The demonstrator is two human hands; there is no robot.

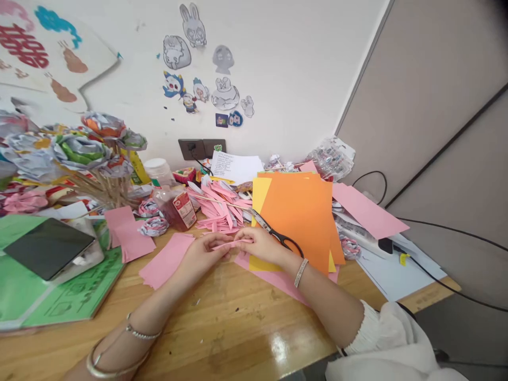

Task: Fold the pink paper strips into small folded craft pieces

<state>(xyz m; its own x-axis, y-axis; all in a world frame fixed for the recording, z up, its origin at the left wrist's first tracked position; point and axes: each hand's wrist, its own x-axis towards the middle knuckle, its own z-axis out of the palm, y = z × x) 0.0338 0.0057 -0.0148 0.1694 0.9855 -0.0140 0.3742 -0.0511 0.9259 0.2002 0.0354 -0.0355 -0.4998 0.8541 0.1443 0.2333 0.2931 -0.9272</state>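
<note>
Pink paper, a narrow strip [240,242], sits between the two hands over the middle of the wooden table [238,333]. From where I stand, the left hand [206,251] and the right hand [256,243] both pinch it in their fingertips; I can't tell whether its folding is complete. Just beyond, a heap of slim pink pieces [218,206] looks like the finished share. Flat pink slips [166,259] by the left forearm, and others [130,233] farther left, seem still unworked. Black-handled scissors [286,241] lie untouched on orange sheets [304,211] at right.
</note>
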